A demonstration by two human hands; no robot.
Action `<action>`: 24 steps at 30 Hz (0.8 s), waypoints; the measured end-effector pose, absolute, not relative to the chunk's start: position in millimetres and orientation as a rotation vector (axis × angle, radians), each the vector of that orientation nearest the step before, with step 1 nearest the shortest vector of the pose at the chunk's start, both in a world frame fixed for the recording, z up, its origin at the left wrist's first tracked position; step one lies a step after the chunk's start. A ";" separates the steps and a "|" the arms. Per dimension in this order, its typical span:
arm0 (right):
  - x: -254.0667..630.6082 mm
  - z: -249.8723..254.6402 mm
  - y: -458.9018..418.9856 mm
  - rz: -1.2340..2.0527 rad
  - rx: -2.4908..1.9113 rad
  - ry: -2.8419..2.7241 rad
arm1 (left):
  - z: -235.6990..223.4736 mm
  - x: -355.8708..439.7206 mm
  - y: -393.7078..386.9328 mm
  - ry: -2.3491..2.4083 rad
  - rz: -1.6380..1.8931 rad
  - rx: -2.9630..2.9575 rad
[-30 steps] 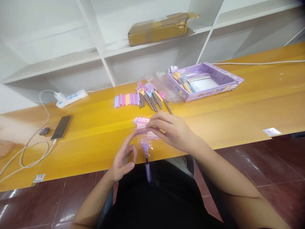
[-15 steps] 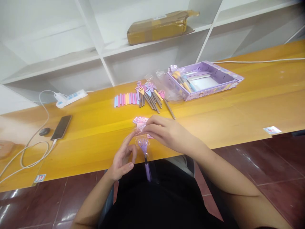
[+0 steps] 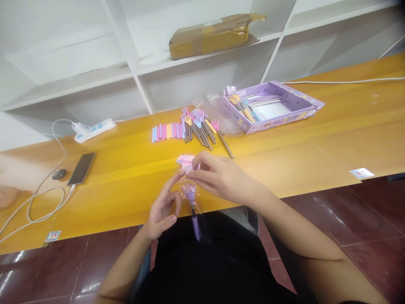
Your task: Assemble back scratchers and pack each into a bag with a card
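Small pink printed cards (image 3: 186,162) lie in a loose pile on the table. My right hand (image 3: 221,175) reaches over them, index finger and thumb bent onto a card at the near side of the pile; the fingers partly cover it. My left hand (image 3: 163,211) is open, its index finger stretched to the pile's near edge and its thumb apart. Between the hands, a purple claw-shaped back scratcher (image 3: 195,226) in a clear plastic bag (image 3: 181,190) rests across the table edge, its handle toward my body.
Several back scratchers (image 3: 198,122) are heaped beyond the cards, beside a row of coloured handle sleeves (image 3: 167,131). A purple box (image 3: 286,118) stands right of them. A phone (image 3: 81,169), cable and power strip (image 3: 99,128) lie left. A taped parcel (image 3: 209,40) sits on the shelf.
My right index finger has lifted and bent more, opening a gap above the thumb and showing more of the cards. My left hand and the bagged back scratcher have hardly moved.
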State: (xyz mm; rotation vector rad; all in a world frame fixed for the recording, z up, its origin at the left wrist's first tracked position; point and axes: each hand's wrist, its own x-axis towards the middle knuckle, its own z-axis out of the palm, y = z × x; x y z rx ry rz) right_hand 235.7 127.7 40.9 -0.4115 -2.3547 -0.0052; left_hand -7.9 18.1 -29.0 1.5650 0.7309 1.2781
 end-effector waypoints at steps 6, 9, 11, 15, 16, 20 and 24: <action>239.2 44.2 127.4 0.106 -0.441 -2.382 | -28.0 -8.0 17.7 0.724 1.267 1.583; 241.5 44.0 128.6 0.194 -0.441 -2.407 | -26.7 -7.5 17.4 0.728 1.266 1.590; 241.7 42.2 129.5 0.256 -0.456 -2.424 | -25.8 -7.3 17.2 0.729 1.263 1.600; 238.8 39.4 131.1 0.326 -0.440 -2.427 | -25.8 -7.7 17.1 0.739 1.247 1.603; 237.9 39.4 131.1 0.333 -0.429 -2.425 | -26.2 -8.0 17.2 0.738 1.249 1.601; 235.3 41.2 130.3 0.315 -0.419 -2.400 | -28.7 -10.2 17.8 0.740 1.283 1.651; 235.7 42.1 130.2 0.291 -0.426 -2.376 | -32.1 -12.3 19.3 0.936 1.212 1.718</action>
